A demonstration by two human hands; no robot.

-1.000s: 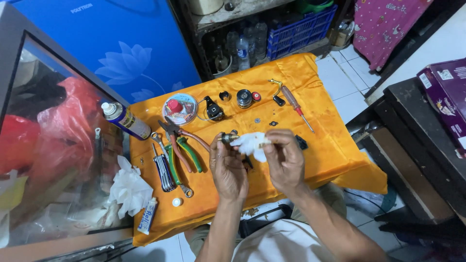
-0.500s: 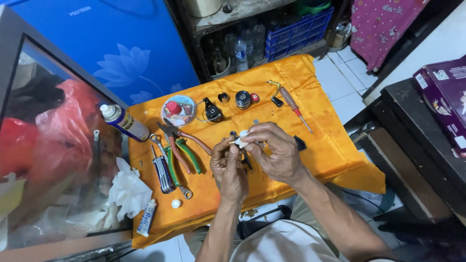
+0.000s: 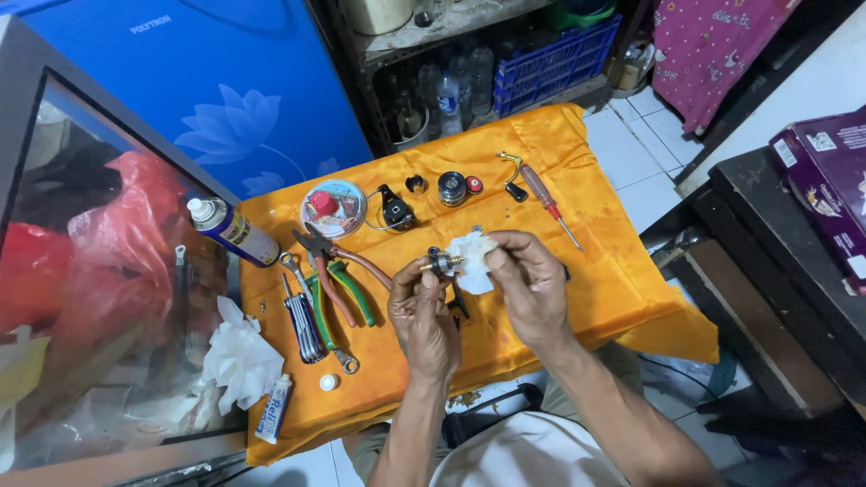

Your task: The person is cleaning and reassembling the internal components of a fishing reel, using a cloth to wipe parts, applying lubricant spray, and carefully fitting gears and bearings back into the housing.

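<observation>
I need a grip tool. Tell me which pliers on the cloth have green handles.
The green-handled pliers lie right of the folding hex key set; the other pair, crossing them, has reddish-brown handles.

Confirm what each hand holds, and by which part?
Left hand: small dark part with a brass shaft, pinched at its dark end. Right hand: white tissue, bunched in its fingers against the shaft.

Small black part (image 3: 439,262) with brass shaft, held level above table, touching crumpled white tissue (image 3: 472,257) alongside.
</observation>
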